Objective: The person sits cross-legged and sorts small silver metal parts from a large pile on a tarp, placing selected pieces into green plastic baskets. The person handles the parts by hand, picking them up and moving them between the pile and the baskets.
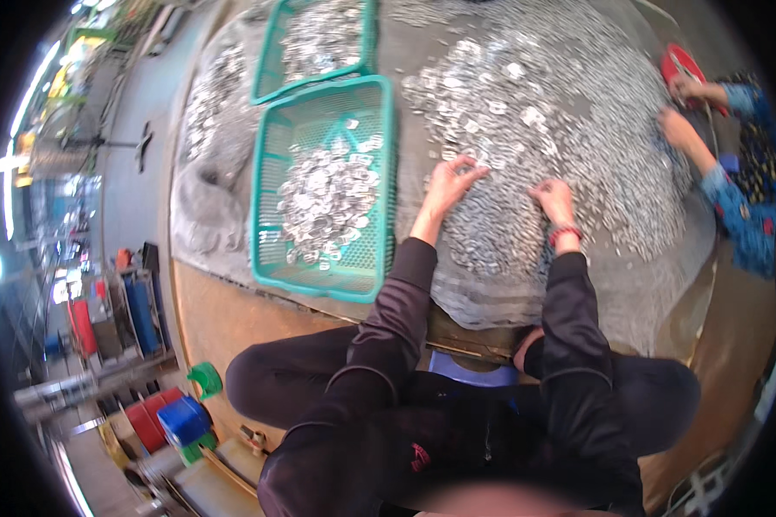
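Two hands, left hand (451, 183) and right hand (554, 200), rest fingers spread, grasping nothing, on the heap of small silvery metal pieces (535, 112) at centre frame, the green plastic mesh basket (272, 172) close at left for reach.

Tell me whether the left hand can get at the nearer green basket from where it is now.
Probably yes. The left hand rests on the pile of small metal pieces just beside the nearer green basket, whose top is open, and nothing lies between them.
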Demonstrator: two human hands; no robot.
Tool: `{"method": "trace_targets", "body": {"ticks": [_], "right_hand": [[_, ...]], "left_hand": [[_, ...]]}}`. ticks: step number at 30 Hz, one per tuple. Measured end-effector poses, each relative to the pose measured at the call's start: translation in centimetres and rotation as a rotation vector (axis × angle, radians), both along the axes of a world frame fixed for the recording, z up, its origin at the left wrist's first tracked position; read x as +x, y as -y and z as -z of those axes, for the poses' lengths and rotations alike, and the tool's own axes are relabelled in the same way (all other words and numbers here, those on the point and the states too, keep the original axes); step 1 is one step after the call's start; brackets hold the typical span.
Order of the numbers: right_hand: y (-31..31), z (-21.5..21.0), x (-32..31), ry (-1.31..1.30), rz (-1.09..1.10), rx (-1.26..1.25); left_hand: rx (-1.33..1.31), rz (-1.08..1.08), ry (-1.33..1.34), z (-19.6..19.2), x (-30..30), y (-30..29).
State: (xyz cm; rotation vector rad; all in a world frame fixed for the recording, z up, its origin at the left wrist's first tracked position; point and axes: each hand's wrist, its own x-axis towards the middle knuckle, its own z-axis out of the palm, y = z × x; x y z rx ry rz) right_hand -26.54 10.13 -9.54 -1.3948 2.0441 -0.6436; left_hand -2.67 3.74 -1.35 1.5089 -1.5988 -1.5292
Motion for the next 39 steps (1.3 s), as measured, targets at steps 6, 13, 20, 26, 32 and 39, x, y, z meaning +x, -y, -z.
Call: {"method": "trace_targets", "body": {"ticks": [6,13,20,26,32,39], "right_hand": [[-1.1,-6.7,2.7,0.984,0.38,-0.217],[-0.2,-18.0,7.4,0.657,-0.152,-0.334],[-0.6,-19.7,9.6,0.326,-0.18,-0.544],[-0.4,-12.3,0.4,0.248,0.056,-0.19],[-4.0,-3.3,5.1,-0.408,-0.109,-0.06],[-1.3,-3.2,3.9,0.611,0.267,0.136]], "left_hand": [[0.391,-0.101,-1.142,-2.8,2.1,-3.9],[0.739,-0.32,-1.443,-2.7,-1.0,-7.2],[0.47,-0.58,-1.53,-5.8,2.4,-4.0],[-0.066,-0.72,-1.109,-11.6,17.8,2.7],[-0.637,-0.914,1.033,-9.1,20.0,3.1],[-0.257,0.146,0.174,0.2,1.4,3.1]]}}
